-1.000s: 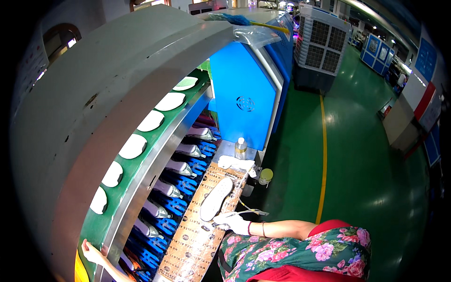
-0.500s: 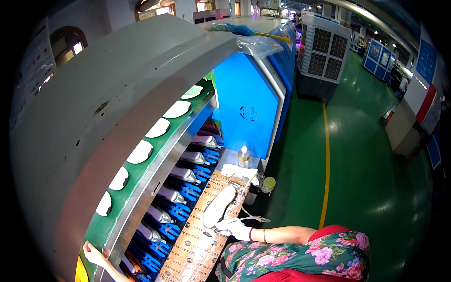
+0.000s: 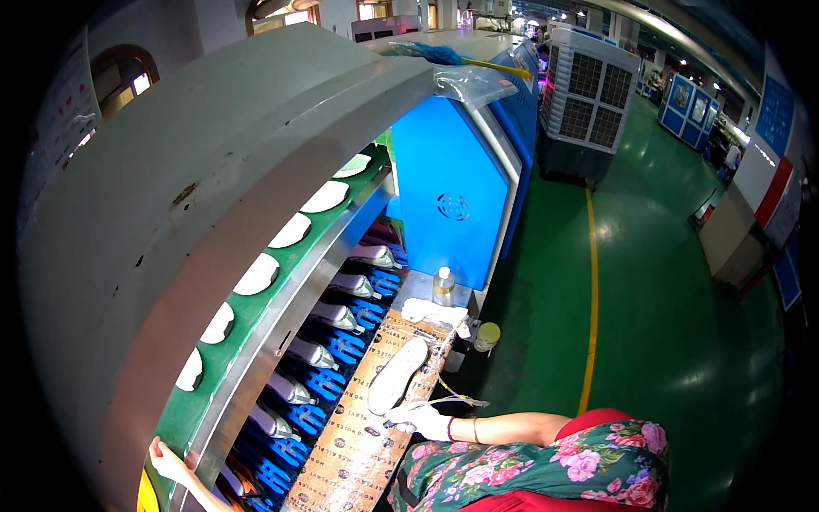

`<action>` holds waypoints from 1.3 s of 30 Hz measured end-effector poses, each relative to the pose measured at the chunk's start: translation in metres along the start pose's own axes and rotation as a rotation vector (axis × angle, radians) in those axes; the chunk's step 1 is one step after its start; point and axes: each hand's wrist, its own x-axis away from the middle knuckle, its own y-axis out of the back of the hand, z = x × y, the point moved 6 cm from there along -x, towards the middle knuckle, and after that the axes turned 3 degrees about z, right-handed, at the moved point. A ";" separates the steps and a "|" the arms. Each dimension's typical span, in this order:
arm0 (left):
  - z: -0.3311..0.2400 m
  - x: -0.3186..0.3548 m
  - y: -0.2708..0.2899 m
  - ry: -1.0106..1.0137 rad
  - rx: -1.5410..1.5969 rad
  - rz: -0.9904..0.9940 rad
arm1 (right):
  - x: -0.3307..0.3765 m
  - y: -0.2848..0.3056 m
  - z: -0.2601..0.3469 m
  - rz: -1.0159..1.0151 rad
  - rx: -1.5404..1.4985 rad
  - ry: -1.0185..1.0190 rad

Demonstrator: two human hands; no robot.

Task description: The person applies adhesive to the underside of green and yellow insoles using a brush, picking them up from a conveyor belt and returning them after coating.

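Note:
A white shoe sole lies lengthwise on a slanted board covered in brown printed wrapping. My right hand, in a white glove, is closed at the sole's near end. A slim, pale brush-like tool sticks out of it to the right; its working tip cannot be made out. Bare, my left hand is at the near end of a green conveyor belt, fingers stretched along its edge. Several white sole pieces sit in a row on that belt.
Below the belt, lilac shoes stand in a row on blue holders. A bottle, a white cloth and a small jar are beyond the board. A grey machine hood overhangs the left; a blue panel stands ahead.
My right hand and the slim tool have shifted slightly left at the sole's near end. My left hand has barely moved. The sole stays where it was.

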 end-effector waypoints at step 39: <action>0.008 -0.002 0.010 -0.044 -0.108 -0.035 | -0.001 0.006 0.002 0.063 -0.051 -0.013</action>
